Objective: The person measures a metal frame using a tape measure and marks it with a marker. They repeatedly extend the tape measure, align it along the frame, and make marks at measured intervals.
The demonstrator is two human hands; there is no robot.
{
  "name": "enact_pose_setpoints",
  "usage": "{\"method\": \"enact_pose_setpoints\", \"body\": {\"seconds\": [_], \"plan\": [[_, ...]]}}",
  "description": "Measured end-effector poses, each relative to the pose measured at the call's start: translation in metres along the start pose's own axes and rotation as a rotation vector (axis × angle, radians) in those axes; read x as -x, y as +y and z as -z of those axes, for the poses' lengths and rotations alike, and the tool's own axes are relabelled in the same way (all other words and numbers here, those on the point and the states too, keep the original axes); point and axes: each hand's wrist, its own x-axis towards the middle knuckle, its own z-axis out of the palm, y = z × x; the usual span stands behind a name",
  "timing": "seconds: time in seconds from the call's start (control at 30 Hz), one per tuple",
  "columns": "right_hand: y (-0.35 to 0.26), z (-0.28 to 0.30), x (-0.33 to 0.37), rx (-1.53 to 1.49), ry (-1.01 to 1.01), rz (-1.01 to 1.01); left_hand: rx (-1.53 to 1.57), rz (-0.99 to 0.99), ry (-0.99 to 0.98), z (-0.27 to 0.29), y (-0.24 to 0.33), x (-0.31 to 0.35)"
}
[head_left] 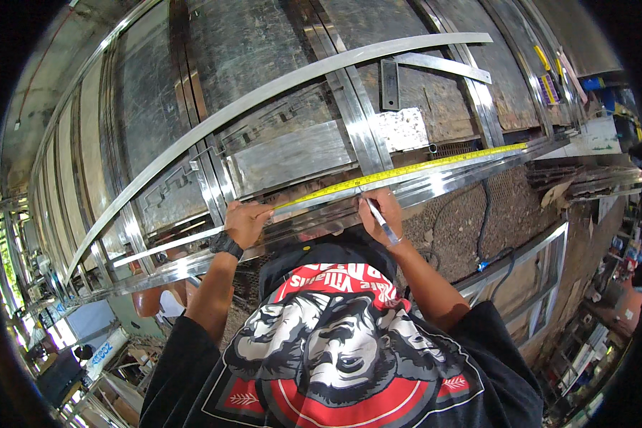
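Observation:
A yellow measuring tape (421, 162) is stretched along a narrow shiny metal strip (165, 246) on the near side of the metal frame. My left hand (245, 222) is closed at the tape's left end, fingers pressed on the tape and strip; a dark watch is on that wrist. Near the middle of the tape, my right hand (381, 214) grips a slim pen (384, 224) with a pale barrel. The pen's point meets the strip just below the tape's near edge. Far to the right, the tape runs toward stacked metal pieces, where its case cannot be made out.
Metal crossbars (360, 118) span a scuffed dark bench surface. Across them lies a long flat metal bar (264, 91). Beyond my right hand is a try square (390, 85) with a black stock. A dark cable (483, 214) hangs at right, near another metal frame (549, 278).

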Motion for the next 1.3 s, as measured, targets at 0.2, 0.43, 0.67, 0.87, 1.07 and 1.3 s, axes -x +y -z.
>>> {"method": "enact_pose_setpoints", "body": {"seconds": [0.2,0.43,0.67,0.87,1.07,1.3], "plan": [[-0.010,-0.006,-0.001,-0.092,-0.046,-0.071,0.045,0.019,0.000,0.002,0.002,0.001],[-0.016,-0.008,-0.010,-0.049,-0.019,-0.004,0.025,0.023,0.015,0.002,0.006,0.000],[-0.014,-0.014,-0.007,-0.110,0.023,-0.064,0.039,-0.008,0.027,-0.002,0.000,0.000],[-0.015,-0.016,-0.010,-0.053,0.063,0.027,0.031,-0.009,0.006,-0.001,-0.001,0.000],[-0.013,-0.016,-0.012,-0.013,0.036,0.061,0.032,-0.009,0.002,0.000,0.001,-0.001],[-0.014,-0.018,-0.014,0.004,0.040,0.061,0.026,0.022,-0.005,0.000,0.003,-0.001]]}}
